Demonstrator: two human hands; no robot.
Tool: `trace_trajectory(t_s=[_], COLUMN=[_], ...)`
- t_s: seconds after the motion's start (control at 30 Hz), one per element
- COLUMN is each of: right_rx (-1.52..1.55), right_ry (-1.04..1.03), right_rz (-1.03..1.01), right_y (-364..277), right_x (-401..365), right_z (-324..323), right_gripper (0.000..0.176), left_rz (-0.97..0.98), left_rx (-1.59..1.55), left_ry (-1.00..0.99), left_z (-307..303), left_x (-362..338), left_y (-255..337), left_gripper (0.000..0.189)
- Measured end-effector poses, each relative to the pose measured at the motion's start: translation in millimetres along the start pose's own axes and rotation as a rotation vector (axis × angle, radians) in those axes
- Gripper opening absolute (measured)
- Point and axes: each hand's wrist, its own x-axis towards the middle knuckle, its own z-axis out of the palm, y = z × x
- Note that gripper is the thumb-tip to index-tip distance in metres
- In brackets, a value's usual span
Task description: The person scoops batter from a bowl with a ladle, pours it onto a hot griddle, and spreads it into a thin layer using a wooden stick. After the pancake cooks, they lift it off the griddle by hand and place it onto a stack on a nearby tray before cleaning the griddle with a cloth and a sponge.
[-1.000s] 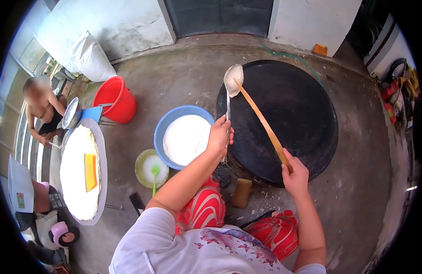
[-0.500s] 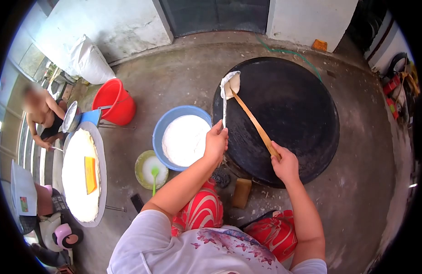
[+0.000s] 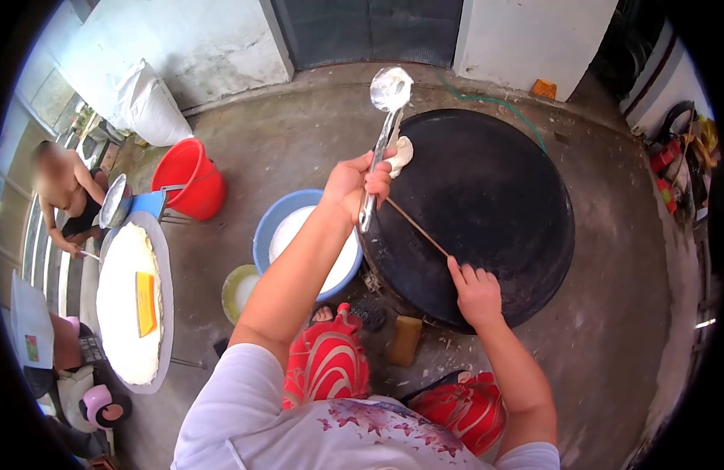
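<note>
My left hand [image 3: 354, 188] is closed around the handle of a metal ladle [image 3: 391, 88]. The ladle's bowl, smeared with white batter, is raised beyond the far left rim of a large round black griddle [image 3: 487, 211]. Pinched in my right hand [image 3: 478, 294] is a thin wooden spatula [image 3: 421, 229], seen nearly edge-on, slanting across the griddle's left side. Near its far end a lump of pale batter [image 3: 402, 155] sits at the griddle's rim; my left hand partly hides that end. Below my left forearm stands a blue basin [image 3: 260, 235] of white batter.
Left of the basin is a small green bowl [image 3: 230, 294]. Farther left, a round board [image 3: 164, 329] bears a pale sheet and a yellow scraper [image 3: 146, 304]. A red bucket [image 3: 193, 184] and a seated person [image 3: 68, 192] are beyond. A brown block [image 3: 405, 341] lies before the griddle.
My left hand has lifted the ladle off the batter and up over the rim. The wooden spatula has turned edge-on, and my right hand has shifted slightly down and left.
</note>
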Motion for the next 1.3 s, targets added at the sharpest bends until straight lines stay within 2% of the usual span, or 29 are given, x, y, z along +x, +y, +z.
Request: trace_trajectory(t_s=[0.03, 0.07, 0.13, 0.2, 0.23, 0.27, 0.33, 0.37, 0.4, 0.47, 0.5, 0.53, 0.6, 0.63, 0.67, 0.73, 0.77, 0.8, 0.87, 0.93, 0.97, 1.0, 1.07, 1.1, 1.13, 1.23, 1.3], right_rx=[-0.062, -0.124, -0.183, 0.084, 0.44, 1.011, 0.733, 0.545, 0.542, 0.032, 0.004, 0.006, 0.63, 0.574, 0.472, 0.157, -0.007, -0.02, 0.201, 0.54, 0.425, 0.36, -0.029, -0.113, -0.051, 0.503, 0.316], right_ry=[0.016, 0.032, 0.022, 0.038, 0.067, 0.022, 0.113, -0.04, -0.038, -0.139, -0.137, -0.139, 0.098, 0.101, -0.033, -0.079, -0.042, -0.032, 0.013, 0.268, 0.052, -0.042, -0.035, 0.015, 0.0, 0.16, 0.015], right_rz=[0.022, 0.048, 0.065, 0.35, 0.564, 0.782, 0.504, 0.446, 0.447, 0.374, 0.412, 0.415, 0.614, 0.516, 0.458, 0.326, 0.345, 0.406, 0.589, 0.517, 0.511, 0.445, 0.419, 0.434, 0.513, 0.684, 0.542], right_y=[3, 7, 15, 17, 14, 14, -7, -17, -13, 7, 15, 13, 7, -3, -13, 2, 16, 30, 24, 10, -9, -10, 16, 36, 43, 15, -3], right_x=[12, 23, 42, 54, 56, 51, 36, 43, 47, 60, 64, 62, 54, 51, 51, 52, 59, 65, 74, 58, 62, 58, 63, 64, 69, 67, 67], right_z=[5, 8, 10, 7, 5, 20, 29, 8, 10, 18, 19, 23, 32, 24, 6, 19, 25, 27, 25, 54, 18, 18, 31, 42, 42, 51, 28], right_gripper=[0.046, 0.048, 0.049, 0.043, 0.042, 0.04, 0.043, 0.043, 0.043, 0.042, 0.04, 0.04, 0.039, 0.037, 0.039, 0.042, 0.045, 0.041, 0.038, 0.037, 0.039, 0.042, 0.045, 0.046, 0.043, 0.041, 0.046], left_rz=[-0.061, -0.06, -0.168, -0.177, -0.187, -0.195, -0.187, -0.172, -0.157, -0.152, -0.121, -0.091, -0.068, -0.042, -0.007, 0.009, 0.038, 0.07, 0.063, 0.048, 0.061, 0.076, 0.086, 0.097, 0.109, 0.101, 0.09], left_rx=[-0.105, -0.104, -0.294, -0.297, -0.334, -0.372, -0.385, -0.406, -0.43, -0.442, -0.453, -0.462, -0.437, -0.412, -0.422, -0.461, -0.51, -0.556, -0.59, -0.623, -0.622, -0.623, -0.621, -0.646, -0.666, -0.631, -0.619], left_ry=[-0.082, -0.08, -0.258, -0.285, -0.323, -0.359, -0.372, -0.381, -0.386, -0.381, -0.329, -0.275, -0.203, -0.14, -0.065, 0.001, 0.094, 0.187, 0.228, 0.244, 0.267, 0.287, 0.322, 0.349, 0.374, 0.387, 0.372], left_z=[6, 10, 18, 20, 19, 18, 12, 6, 0, -11, -18, -26, -57, -70, -81, -104, -115, -127, -155, -177, -186, -195, -197, -196, -195, -201, -208], left_x=[-4, -7, -13, -22, -28, -35, -45, -49, -54, -65, -73, -83, -104, -114, -125, -140, -146, -152, -163, -169, -173, -175, -175, -174, -174, -172, -172], left_y=[1, 2, 1, 0, 0, 0, 1, 2, 1, 1, 1, 2, 8, 9, 6, 0, -3, -7, -13, -14, -16, -18, -19, -20, -20, -18, -17], left_gripper=[0.032, 0.032, 0.032, 0.032, 0.034, 0.036, 0.038, 0.039, 0.039, 0.04, 0.04, 0.04, 0.038, 0.035, 0.035, 0.034, 0.034, 0.034, 0.034, 0.034, 0.034, 0.033, 0.033, 0.033, 0.032, 0.032, 0.032])
